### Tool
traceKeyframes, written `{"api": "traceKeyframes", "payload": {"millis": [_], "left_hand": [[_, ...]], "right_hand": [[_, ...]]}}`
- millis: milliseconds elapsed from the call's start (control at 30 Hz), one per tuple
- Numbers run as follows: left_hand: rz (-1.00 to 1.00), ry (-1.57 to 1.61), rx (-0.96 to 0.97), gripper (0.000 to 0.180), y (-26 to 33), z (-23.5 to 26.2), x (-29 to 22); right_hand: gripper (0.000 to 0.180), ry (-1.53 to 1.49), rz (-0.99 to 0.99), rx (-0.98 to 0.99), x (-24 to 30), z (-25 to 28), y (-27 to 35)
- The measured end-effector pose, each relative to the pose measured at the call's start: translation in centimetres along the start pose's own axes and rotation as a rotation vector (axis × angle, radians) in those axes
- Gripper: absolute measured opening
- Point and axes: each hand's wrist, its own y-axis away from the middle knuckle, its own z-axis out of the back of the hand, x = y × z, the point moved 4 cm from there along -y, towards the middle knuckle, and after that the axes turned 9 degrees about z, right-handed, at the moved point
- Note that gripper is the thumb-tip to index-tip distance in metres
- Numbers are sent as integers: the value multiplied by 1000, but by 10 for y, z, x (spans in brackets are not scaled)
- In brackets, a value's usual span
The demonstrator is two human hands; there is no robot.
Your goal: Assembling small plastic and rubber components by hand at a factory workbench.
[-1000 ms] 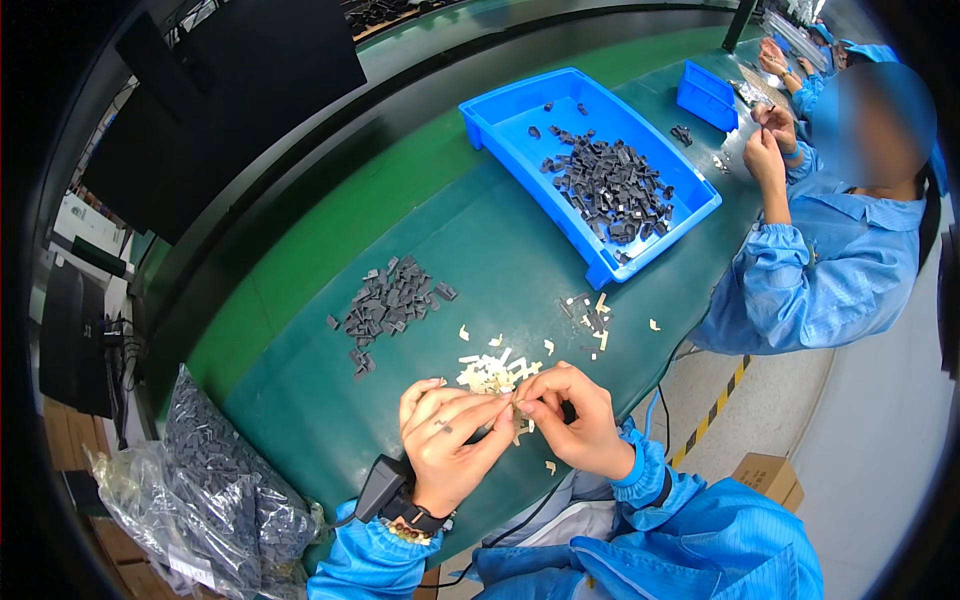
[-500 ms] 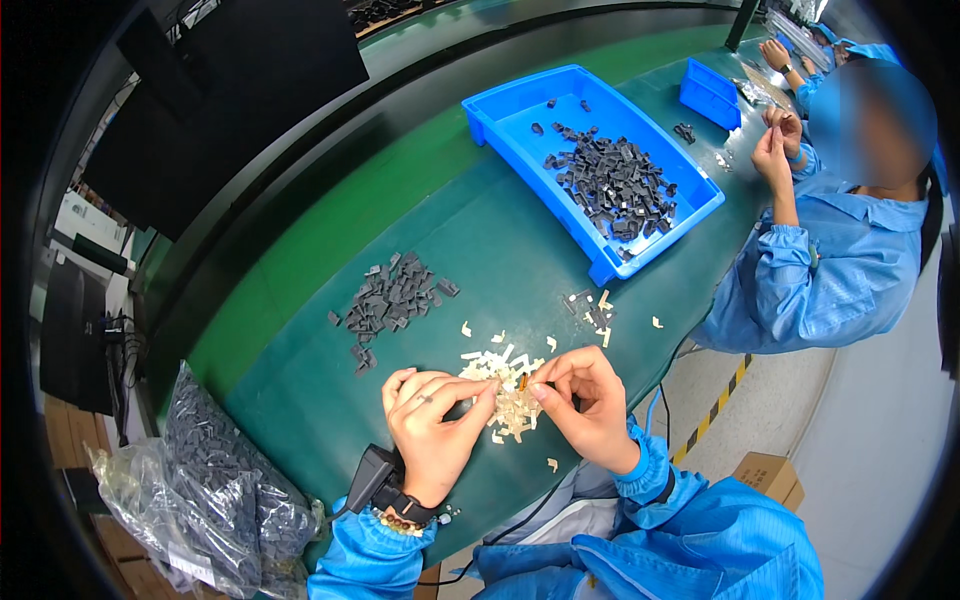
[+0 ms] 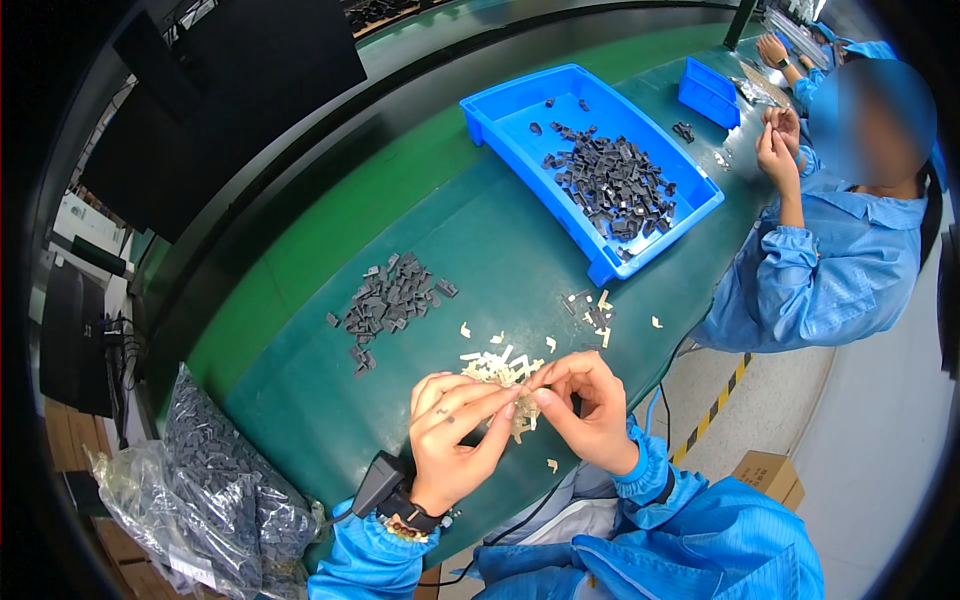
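Observation:
Fingertip to fingertip, my left hand (image 3: 460,435) and my right hand (image 3: 585,408) meet above a heap of small cream plastic pieces (image 3: 490,366). Both hands are closed in a pinch, and the fingers hide whatever is between them. Under the hands, part of the heap is covered. Up and to the left of them lies a pile of small dark grey plastic parts (image 3: 398,292). A few cream and dark pieces (image 3: 598,312) are scattered just beyond my right hand.
A large blue tray (image 3: 525,168) holding many dark parts stands farther back, with a smaller blue bin (image 3: 708,92) beyond it. Clear bags of dark parts (image 3: 225,490) lie at the left table edge. At the right sits a co-worker in a blue smock (image 3: 830,270), hands raised.
My left hand has moved right, and its fingertips now meet those of my right hand. The right hand has barely shifted.

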Motion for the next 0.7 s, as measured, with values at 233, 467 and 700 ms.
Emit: {"api": "traceKeyframes", "payload": {"millis": [233,467,700], "left_hand": [[141,342,85,19,2,0,9],[90,353,72,20,2,-1,10],[405,593,-56,20,11,-2,11]], "right_hand": [[17,-60,-115,54,5,2,-4],[11,23,44,210,10,0,-11],[15,170,255,197,13,-1,-11]]}}
